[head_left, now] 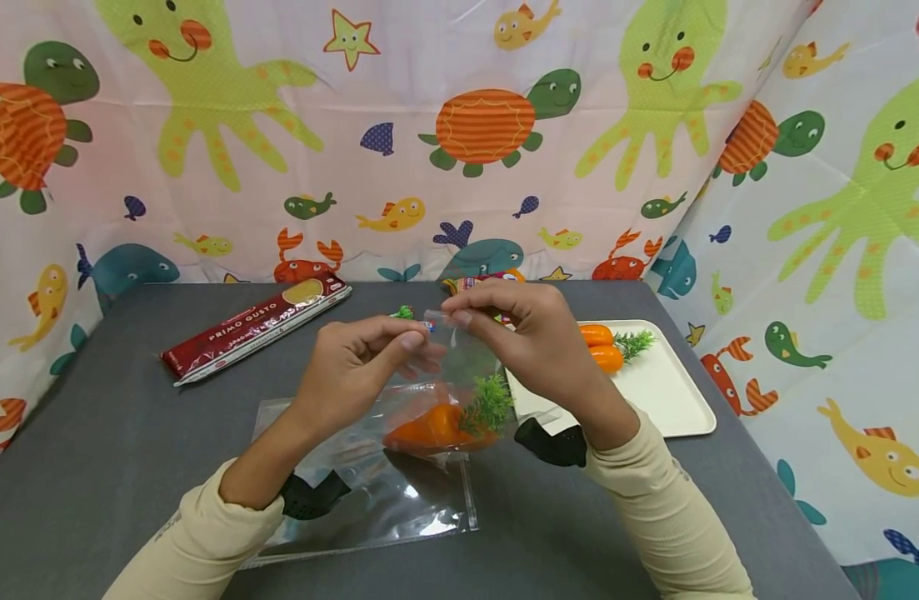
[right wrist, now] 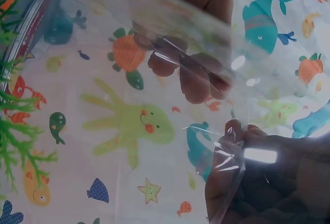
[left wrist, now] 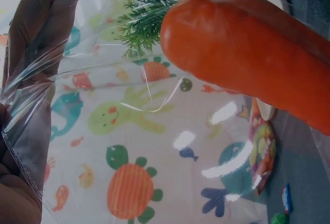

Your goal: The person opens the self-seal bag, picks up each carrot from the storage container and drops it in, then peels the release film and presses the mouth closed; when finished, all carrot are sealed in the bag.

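Observation:
A clear plastic bag (head_left: 459, 362) hangs upright between both hands. Inside it lies an orange carrot (head_left: 437, 427) with feathery green leaves (head_left: 489, 404); whether there is more than one carrot is hard to tell. My left hand (head_left: 354, 362) pinches the bag's upper edge between thumb and fingertips. Opposite it, my right hand (head_left: 530, 337) pinches the same edge, and in the right wrist view the film (right wrist: 229, 154) bunches at those fingers. Beneath the held bag, a larger clear plastic bag (head_left: 369, 500) lies flat on the grey table (head_left: 129, 500).
A red spaghetti pack (head_left: 257, 325) lies at the back left. To the right, a cream tray (head_left: 654, 408) holds orange carrots (head_left: 601, 346). A colourful packet (head_left: 481, 282) lies at the back, partly behind my right hand. A sea-animal curtain (head_left: 399, 83) encloses the table.

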A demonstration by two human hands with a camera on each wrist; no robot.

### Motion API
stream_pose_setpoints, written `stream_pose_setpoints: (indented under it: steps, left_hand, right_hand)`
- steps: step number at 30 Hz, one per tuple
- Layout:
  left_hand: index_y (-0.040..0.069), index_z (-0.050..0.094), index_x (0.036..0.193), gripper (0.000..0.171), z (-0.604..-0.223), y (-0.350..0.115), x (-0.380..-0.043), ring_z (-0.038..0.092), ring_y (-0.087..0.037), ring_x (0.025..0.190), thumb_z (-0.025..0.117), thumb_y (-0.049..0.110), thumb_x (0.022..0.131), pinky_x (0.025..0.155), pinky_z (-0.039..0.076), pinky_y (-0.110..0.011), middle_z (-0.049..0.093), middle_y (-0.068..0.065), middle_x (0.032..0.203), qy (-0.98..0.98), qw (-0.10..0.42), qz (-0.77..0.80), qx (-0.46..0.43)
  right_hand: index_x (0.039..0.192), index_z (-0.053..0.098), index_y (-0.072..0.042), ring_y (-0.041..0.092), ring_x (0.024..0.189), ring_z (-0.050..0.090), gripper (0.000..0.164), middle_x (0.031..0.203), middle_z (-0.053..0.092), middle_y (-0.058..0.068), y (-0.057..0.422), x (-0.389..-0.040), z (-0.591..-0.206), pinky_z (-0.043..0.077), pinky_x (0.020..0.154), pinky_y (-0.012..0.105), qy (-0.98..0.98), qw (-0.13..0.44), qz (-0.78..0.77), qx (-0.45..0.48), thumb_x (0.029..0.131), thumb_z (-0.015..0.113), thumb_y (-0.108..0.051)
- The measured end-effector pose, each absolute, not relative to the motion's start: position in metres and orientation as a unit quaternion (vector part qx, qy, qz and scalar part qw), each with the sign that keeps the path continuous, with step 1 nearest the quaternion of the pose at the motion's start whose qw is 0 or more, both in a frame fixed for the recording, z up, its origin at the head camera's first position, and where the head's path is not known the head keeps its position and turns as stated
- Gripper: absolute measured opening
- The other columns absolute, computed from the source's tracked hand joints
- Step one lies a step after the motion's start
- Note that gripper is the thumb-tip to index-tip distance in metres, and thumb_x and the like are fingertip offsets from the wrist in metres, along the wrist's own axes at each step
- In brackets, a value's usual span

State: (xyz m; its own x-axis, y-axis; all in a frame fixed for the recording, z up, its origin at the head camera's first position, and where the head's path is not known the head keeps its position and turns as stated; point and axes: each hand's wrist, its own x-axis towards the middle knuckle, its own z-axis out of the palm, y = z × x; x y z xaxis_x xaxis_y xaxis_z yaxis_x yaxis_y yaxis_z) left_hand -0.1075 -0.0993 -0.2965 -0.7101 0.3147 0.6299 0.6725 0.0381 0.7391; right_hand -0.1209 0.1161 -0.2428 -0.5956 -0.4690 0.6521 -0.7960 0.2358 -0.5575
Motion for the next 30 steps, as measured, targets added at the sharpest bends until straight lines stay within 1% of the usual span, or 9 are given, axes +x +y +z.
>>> stream_pose_setpoints:
  steps: [6, 9, 18, 26, 30]
  left_hand:
    - [-0.006, 0.069, 0.107, 0.016, -0.297, -0.099, -0.108, 0.072, -0.018, 0.077, 0.059, -0.003, 0.094, 0.065, 0.059, -0.034, 0.074, -0.01, 0.093, -0.705, 0.151, -0.596, -0.354]
    - [-0.006, 0.069, 0.107, 0.017, -0.297, -0.099, -0.108, 0.072, -0.018, 0.077, 0.06, -0.004, 0.094, 0.065, 0.059, -0.034, 0.074, -0.01, 0.093, -0.705, 0.152, -0.595, -0.356]
    - [-0.005, 0.069, 0.108, 0.017, -0.298, -0.099, -0.107, 0.072, -0.018, 0.079, 0.06, -0.005, 0.094, 0.067, 0.059, -0.034, 0.074, -0.009, 0.093, -0.708, 0.151, -0.593, -0.353]
    - [-0.005, 0.069, 0.107, 0.016, -0.298, -0.098, -0.107, 0.072, -0.019, 0.08, 0.059, -0.005, 0.094, 0.067, 0.059, -0.034, 0.074, -0.01, 0.093, -0.707, 0.152, -0.595, -0.35]
    - [-0.005, 0.069, 0.107, 0.016, -0.298, -0.098, -0.107, 0.072, -0.019, 0.079, 0.059, -0.004, 0.095, 0.067, 0.059, -0.034, 0.074, -0.01, 0.093, -0.707, 0.153, -0.596, -0.35]
  right_hand:
    - [0.102, 0.074, 0.001, 0.012, 0.08, 0.066, 0.017, 0.095, 0.073, 0.004, 0.118, -0.121, -0.243, 0.055, 0.066, 0.029, -0.769, 0.172, 0.447, 0.424, 0.085, 0.072, 0.004]
    - [0.102, 0.075, 0.001, 0.01, 0.08, 0.067, 0.018, 0.094, 0.073, 0.004, 0.12, -0.12, -0.244, 0.057, 0.068, 0.031, -0.769, 0.164, 0.443, 0.431, 0.084, 0.074, 0.001]
    - [0.101, 0.075, 0.0, 0.009, 0.078, 0.065, 0.019, 0.092, 0.072, 0.003, 0.125, -0.118, -0.243, 0.056, 0.07, 0.027, -0.774, 0.167, 0.426, 0.437, 0.082, 0.076, 0.002]
    - [0.102, 0.074, 0.001, 0.013, 0.087, 0.067, 0.019, 0.097, 0.072, 0.005, 0.127, -0.117, -0.243, 0.057, 0.075, 0.03, -0.766, 0.169, 0.428, 0.449, 0.084, 0.071, 0.007]
    - [0.102, 0.074, 0.001, 0.013, 0.086, 0.067, 0.019, 0.095, 0.073, 0.005, 0.126, -0.118, -0.244, 0.056, 0.074, 0.03, -0.762, 0.183, 0.43, 0.449, 0.084, 0.07, 0.009]
